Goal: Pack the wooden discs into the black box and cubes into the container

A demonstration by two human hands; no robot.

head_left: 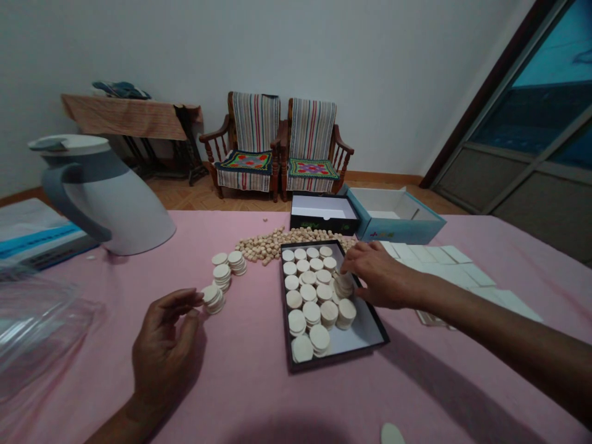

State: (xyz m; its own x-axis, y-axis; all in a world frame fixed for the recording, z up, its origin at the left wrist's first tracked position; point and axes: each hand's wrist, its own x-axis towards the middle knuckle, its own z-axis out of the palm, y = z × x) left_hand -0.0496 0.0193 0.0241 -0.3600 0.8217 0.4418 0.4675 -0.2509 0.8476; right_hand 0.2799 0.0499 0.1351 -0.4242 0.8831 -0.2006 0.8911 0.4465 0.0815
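Observation:
A black tray (365,330) on the pink tablecloth holds several stacks of pale wooden discs (311,290). My right hand (379,274) reaches over the tray's right side, fingers curled around a stack of discs (344,285) inside it. My left hand (164,345) rests on the cloth to the left, fingers pinched on a short stack of discs (213,298). Other small stacks of loose discs (230,264) stand just beyond it. A heap of small wooden pegs (282,239) lies behind the tray.
A white jug (104,197) stands at the far left, with a clear plastic container (32,327) nearer me. A black box (324,213), an open blue box (398,216) and white tiles (444,265) lie right. One disc (392,433) sits at the front edge. Two striped chairs (277,148) stand behind.

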